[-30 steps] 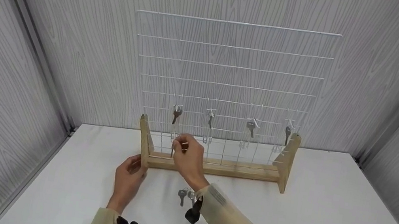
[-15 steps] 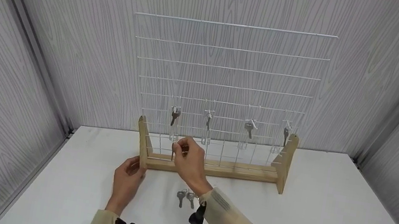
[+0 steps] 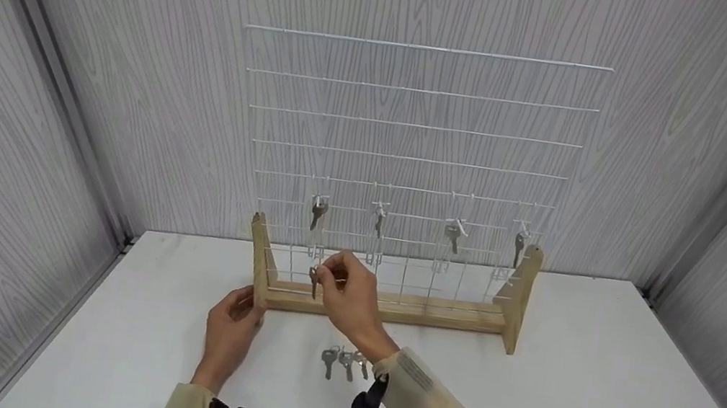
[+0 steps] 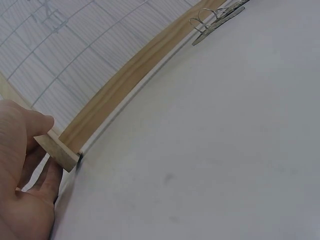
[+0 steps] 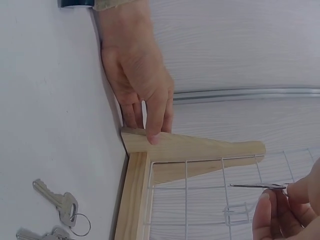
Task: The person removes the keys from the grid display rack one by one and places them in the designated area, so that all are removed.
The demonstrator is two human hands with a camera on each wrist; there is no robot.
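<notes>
In the head view, the wooden-footed wire rack point(image 3: 447, 318) is standing upright on the white tabletop point(image 3: 570, 375), and you are working in front of it. Your right hand point(image 3: 352, 297) is pinching a key point(image 3: 313, 285) between thumb and fingertips, and that key is hanging blade down before the lower left part of the rack. Your left hand point(image 3: 230, 332) is gripping the foot of the rack's left upright point(image 3: 261, 264). On the rack itself, four hanging keys point(image 3: 318, 214) are dangling in a row from white hooks point(image 3: 460, 226), well above its base. On the near side of the rack, three loose keys point(image 3: 347, 360) are lying side by side on the tabletop, just beside your right wrist.

In the left wrist view, your left thumb is lying against one side of the rack's upright while other fingers are curling behind it. The rack's base plank point(image 4: 117, 90) is running away from that hand, and ringed keys are lying beside it, partly cut off by the frame edge.

In the right wrist view, your right hand is holding the key edge-on in front of the rack's wires, its blade pointing toward the rack's base; you cannot tell here whether it is touching the wires. Your left hand is clasping the upright's foot, and loose keys are resting near the rack's base.
</notes>
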